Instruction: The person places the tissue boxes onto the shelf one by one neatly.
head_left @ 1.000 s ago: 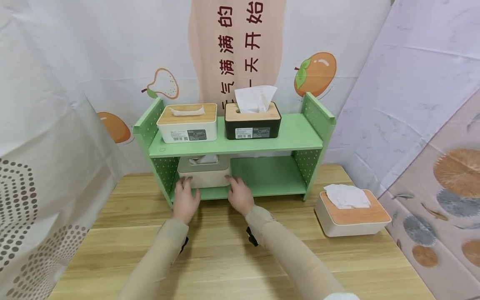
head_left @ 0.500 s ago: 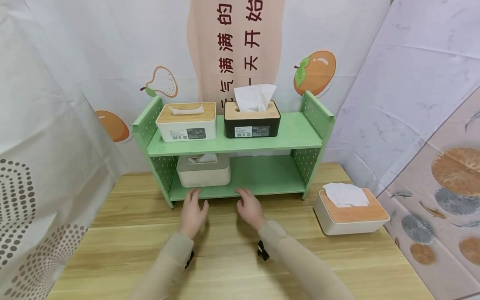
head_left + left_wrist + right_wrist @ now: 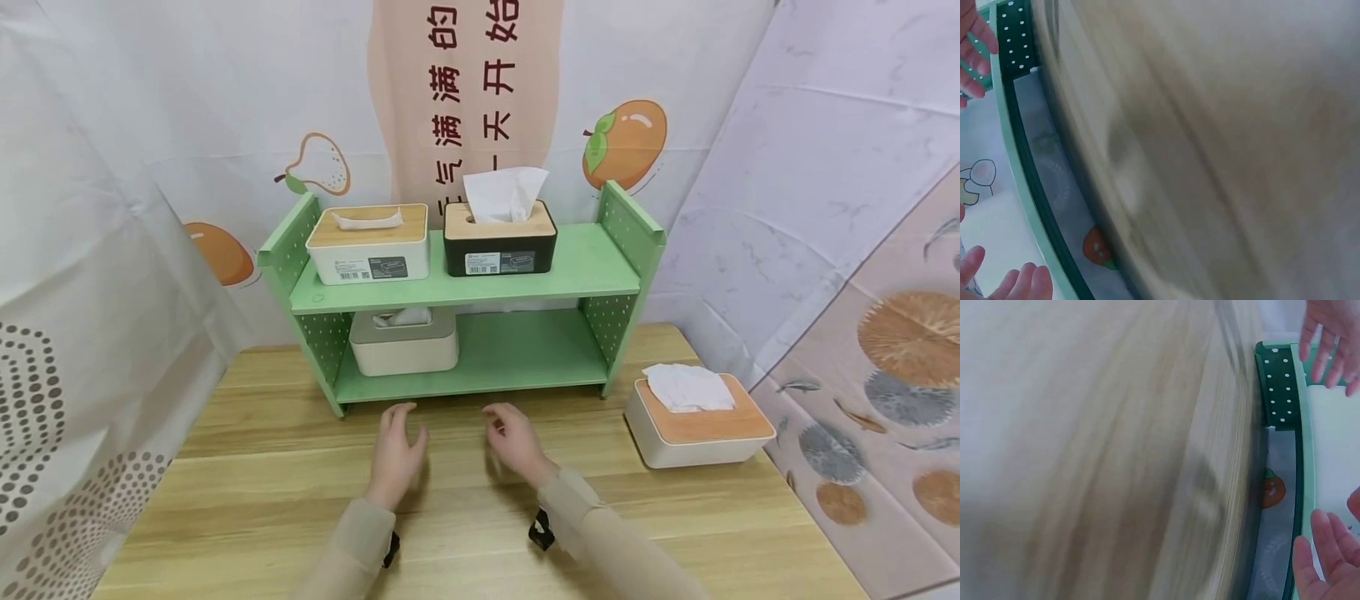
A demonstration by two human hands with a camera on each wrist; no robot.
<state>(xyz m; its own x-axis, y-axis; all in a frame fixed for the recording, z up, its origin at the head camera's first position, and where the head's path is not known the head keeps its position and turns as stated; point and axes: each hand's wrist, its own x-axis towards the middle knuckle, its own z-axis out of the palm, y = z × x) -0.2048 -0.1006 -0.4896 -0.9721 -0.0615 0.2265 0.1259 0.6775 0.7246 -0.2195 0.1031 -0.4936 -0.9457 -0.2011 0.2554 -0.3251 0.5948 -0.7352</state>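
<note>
My left hand [image 3: 397, 454] is just above the wooden table in front of the green shelf, its fingers relaxed and holding nothing. To its right, my right hand [image 3: 517, 442] is likewise relaxed, with nothing held. Behind them, a tissue box [image 3: 405, 354] with a grey lid and cream body stands at the left of the lower shelf, apart from both hands. The upper level carries a white tissue box [image 3: 367, 260] with a wooden lid and a black tissue box [image 3: 498, 254] with a light wooden lid. Fingers of both hands show at the edges of the wrist views.
The two-level green shelf [image 3: 465, 287] has perforated side panels and stands at the table's back. At the right of the wooden table [image 3: 247, 467] sits another cream tissue box [image 3: 705, 450] with an orange-brown lid. Printed curtains hang behind and on both sides.
Both hands have let go of the grey-lidded tissue box and drawn back from the shelf toward the person. The box stays on the lower shelf.
</note>
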